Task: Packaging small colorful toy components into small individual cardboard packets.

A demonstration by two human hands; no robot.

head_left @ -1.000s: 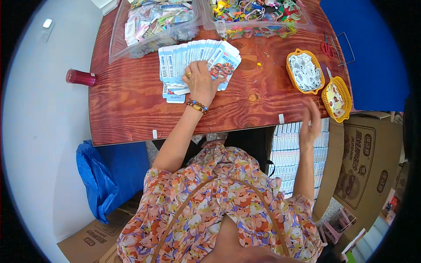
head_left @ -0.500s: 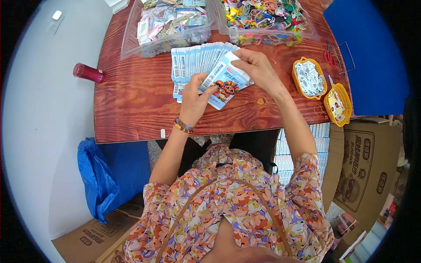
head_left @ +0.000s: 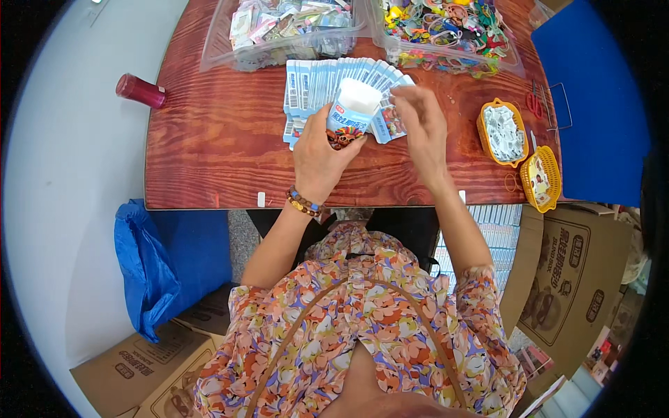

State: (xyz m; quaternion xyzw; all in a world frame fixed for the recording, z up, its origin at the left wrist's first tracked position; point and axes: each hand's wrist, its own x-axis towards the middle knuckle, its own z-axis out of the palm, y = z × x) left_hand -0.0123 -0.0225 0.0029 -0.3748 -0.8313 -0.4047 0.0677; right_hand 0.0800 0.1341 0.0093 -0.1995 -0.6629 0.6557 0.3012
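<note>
A small light-blue carton (head_left: 352, 111) with a cartoon figure on its front stands squared up in my left hand (head_left: 322, 153), thumb and fingers wrapped round its lower part. Its white top end faces up toward me. Just to its right, my right hand (head_left: 422, 129) is apart from the carton, fingers loosely extended and slightly blurred, holding nothing. Behind the carton a fanned stack of flat blue cartons (head_left: 313, 83) lies on the wooden table (head_left: 216, 139), partly hidden by my left hand.
Two clear plastic bins hold small sachets (head_left: 293, 28) and colourful trinkets (head_left: 446, 31) at the back. On the right are a yellow basket of white packets (head_left: 503, 132), another yellow basket with printed cards (head_left: 540, 180), and red-handled scissors (head_left: 534, 104). A red cup (head_left: 141, 91) stands left.
The flat carton held between both hands is now opened out into a box shape, upright in my left hand. My right hand has let go and moved slightly right and down.
</note>
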